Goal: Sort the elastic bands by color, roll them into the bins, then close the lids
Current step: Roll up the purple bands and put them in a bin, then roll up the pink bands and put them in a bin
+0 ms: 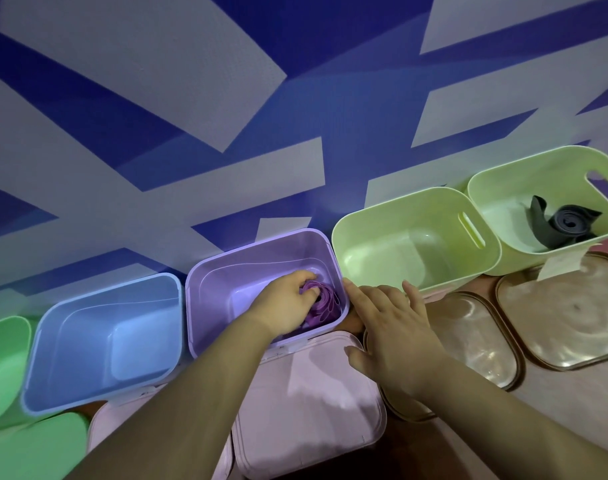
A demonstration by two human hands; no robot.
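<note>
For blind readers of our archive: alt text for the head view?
A left hand grips a rolled purple band inside the purple bin; the right hand, fingers straight, is beside its rim. An empty blue bin and pale green bin flank it, and the far-right bin holds a dark grey band.

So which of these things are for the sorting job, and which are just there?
For the job: left hand, purple band, purple bin, grey band, far-right bin, blue bin, pink lid, brown lid.
Just there: patterned wall, paper tag.
</note>
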